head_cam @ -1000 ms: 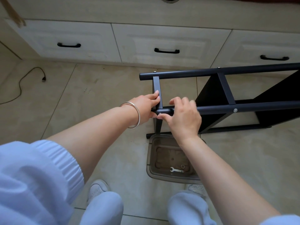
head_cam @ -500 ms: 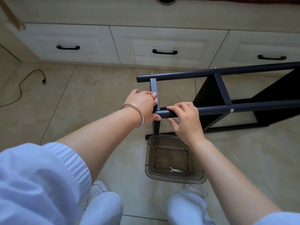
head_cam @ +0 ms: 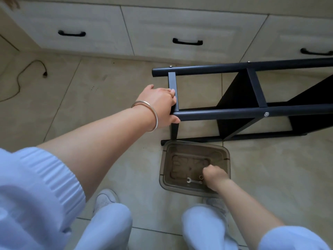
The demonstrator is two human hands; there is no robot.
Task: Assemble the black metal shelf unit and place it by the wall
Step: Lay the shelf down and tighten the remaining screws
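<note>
— What has moved since half a second ago?
— Only the right hand (head_cam: 213, 175): it has left the lower tube of the shelf (head_cam: 234, 112) and come down into the tray (head_cam: 225, 154) at lower centre of the frame.

— Start nearest. What lies at the bottom edge?
— Two knees in pale blue, a white shoe (head_cam: 105, 198) between them, and a blue sleeve at lower left.

— And the right hand's grip?
— Fingers curl down beside a small ring (head_cam: 201, 177) and just above the spanner (head_cam: 193, 181) on the tray floor. Whether they pinch anything, I cannot tell; the fingertips are hidden.

— The left hand?
— The left hand (head_cam: 160, 105), a bangle (head_cam: 151, 114) on its wrist, grips the shelf's end crossbar at frame centre, fingers wrapped round the bar, thumb by the lower tube's end.

— Where is the shelf itself?
— On its side on the tiled floor (head_cam: 90, 98), running from centre to the right edge, its near bottom tube touching the tray's far rim. A silver bolt (head_cam: 266, 114) shows on the lower tube, and black panels stand between the rails.

— Further off?
— A black cord (head_cam: 27, 69) with a plug lies at upper left, well apart from the shelf. Cream drawers (head_cam: 180, 24) with black handles line the top.
</note>
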